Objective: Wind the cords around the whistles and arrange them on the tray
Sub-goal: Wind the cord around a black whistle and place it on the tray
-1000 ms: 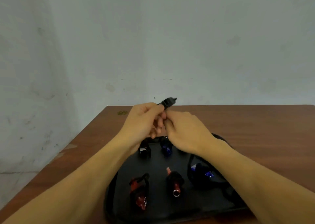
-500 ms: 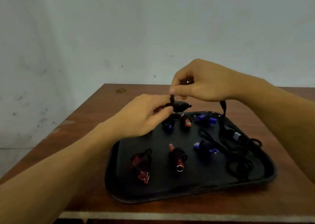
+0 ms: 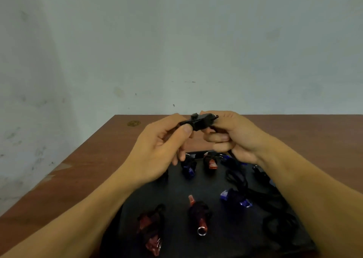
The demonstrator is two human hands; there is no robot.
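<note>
A brown wooden table [image 3: 94,169] stands against a pale wall [image 3: 176,41], and on it lies a black tray [image 3: 176,194], partly hidden under both forearms. The tray holds several whistles already bound in black cord: two red ones in the near row, one at the left [image 3: 151,230] and one in the middle [image 3: 199,216], with a blue one [image 3: 234,198] to their right; farther back lie another blue whistle [image 3: 189,168] and a red one [image 3: 211,161] side by side. A loose tangle of black cord [image 3: 261,194] sprawls over the tray's right part. Above the tray's far edge both hands meet, forearms reaching in from the lower corners. The left hand [image 3: 157,149] pinches the mouthpiece end of a black whistle [image 3: 198,121] between thumb and forefinger, its other fingers loosely curled beneath. The right hand [image 3: 235,137] curls round the whistle's other end, and the cord [image 3: 232,153] runs down out of its fist toward the tray. The black whistle lies level between the two hands, well above the tray.
</note>
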